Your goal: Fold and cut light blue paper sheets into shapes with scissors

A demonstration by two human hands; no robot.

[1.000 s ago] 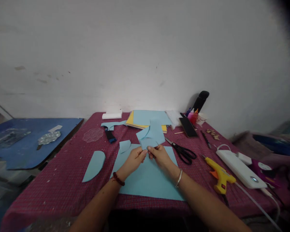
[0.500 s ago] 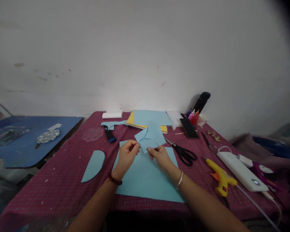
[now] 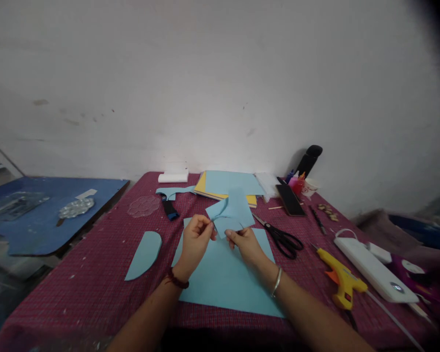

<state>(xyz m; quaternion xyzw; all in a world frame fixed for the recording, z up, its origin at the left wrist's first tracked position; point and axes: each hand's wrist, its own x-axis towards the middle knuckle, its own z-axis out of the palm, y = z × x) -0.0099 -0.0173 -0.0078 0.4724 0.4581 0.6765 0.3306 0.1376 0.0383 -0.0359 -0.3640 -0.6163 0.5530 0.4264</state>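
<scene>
Both my hands hold a light blue paper piece [image 3: 231,213] just above a large light blue sheet [image 3: 223,276] on the red checked tablecloth [image 3: 95,274]. My left hand [image 3: 195,239] pinches the piece's left edge, where a curved flap bends away. Closed fingers of my right hand [image 3: 246,242] grip its lower right edge. A half-round blue cutout [image 3: 145,248] lies flat to the left of the sheet.
Black scissors [image 3: 283,238] lie right of the sheet, then a yellow glue gun [image 3: 340,279] and a white power strip [image 3: 374,270]. At the back are stacked yellow and blue paper [image 3: 227,183], a phone [image 3: 290,199], small paint bottles [image 3: 296,181]. A blue table [image 3: 40,215] adjoins left.
My left hand shifted from the piece's lower middle to its left edge and now pinches the curved flap. The small loose cutout seen a second ago is hidden behind my left hand.
</scene>
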